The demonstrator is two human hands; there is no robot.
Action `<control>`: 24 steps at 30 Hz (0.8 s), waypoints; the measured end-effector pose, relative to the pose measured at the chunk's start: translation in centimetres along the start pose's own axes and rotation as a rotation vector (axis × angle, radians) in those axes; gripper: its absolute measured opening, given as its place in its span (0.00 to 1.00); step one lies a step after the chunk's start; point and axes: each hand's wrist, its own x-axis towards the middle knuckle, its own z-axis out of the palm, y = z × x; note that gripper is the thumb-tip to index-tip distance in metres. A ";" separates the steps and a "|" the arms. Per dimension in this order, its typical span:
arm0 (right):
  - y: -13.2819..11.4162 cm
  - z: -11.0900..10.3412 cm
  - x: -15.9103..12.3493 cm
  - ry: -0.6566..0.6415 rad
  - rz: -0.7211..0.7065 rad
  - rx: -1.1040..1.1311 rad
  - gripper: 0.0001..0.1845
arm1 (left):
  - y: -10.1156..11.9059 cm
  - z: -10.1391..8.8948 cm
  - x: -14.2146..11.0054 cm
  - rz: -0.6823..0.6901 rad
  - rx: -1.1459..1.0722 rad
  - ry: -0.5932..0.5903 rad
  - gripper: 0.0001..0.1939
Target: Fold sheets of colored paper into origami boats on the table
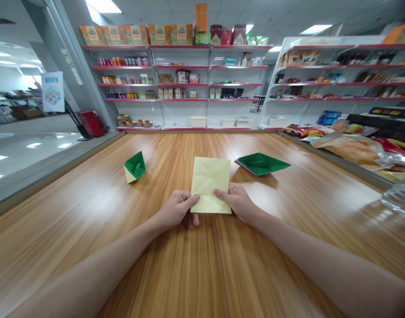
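A pale yellow sheet of paper (pixel 210 176), creased across its face, is held up over the wooden table between both hands. My left hand (pixel 179 207) pinches its lower left edge, thumb in front and fingers behind. At the lower right, my right hand (pixel 238 201) grips the paper with its thumb lying on the face; its other fingers are mostly hidden behind. Beyond the left hand stands a small green and cream folded paper piece (pixel 135 167). Past the right hand lies a larger green folded paper boat (pixel 262 163) with a reddish edge at its left end.
The wooden table (pixel 169 274) has a raised edge. Packaged snacks (pixel 351 145) crowd its right side, near a clear plastic item (pixel 401 196). Stocked shelves (pixel 179 84) stand behind. A red box-shaped object (pixel 90 123) and a sign (pixel 53 92) are at the left.
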 end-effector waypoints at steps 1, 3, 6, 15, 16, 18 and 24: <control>0.0 0.0 0.0 -0.008 -0.001 0.003 0.20 | -0.1 -0.1 0.0 0.004 -0.001 -0.013 0.22; 0.0 -0.1 0.0 -0.015 -0.008 0.004 0.21 | -0.1 -0.1 0.0 0.003 -0.008 -0.020 0.23; 0.0 -0.1 -0.2 -0.035 0.003 -0.044 0.22 | -0.2 0.0 0.1 0.011 -0.008 0.034 0.22; -0.7 0.9 -1.0 -0.225 0.090 -0.213 0.23 | -0.7 0.0 0.3 0.073 -0.238 0.126 0.19; -0.8 0.9 -1.0 -0.200 0.081 -0.216 0.23 | -0.6 -0.1 0.2 0.065 -0.244 0.117 0.18; -0.9 0.9 -1.0 -0.139 0.054 -0.185 0.29 | -0.3 -0.2 0.1 0.040 -0.250 0.074 0.19; -0.9 0.7 -0.6 -0.106 -0.006 -0.049 0.44 | 0.0 0.0 0.2 0.018 -0.227 0.055 0.19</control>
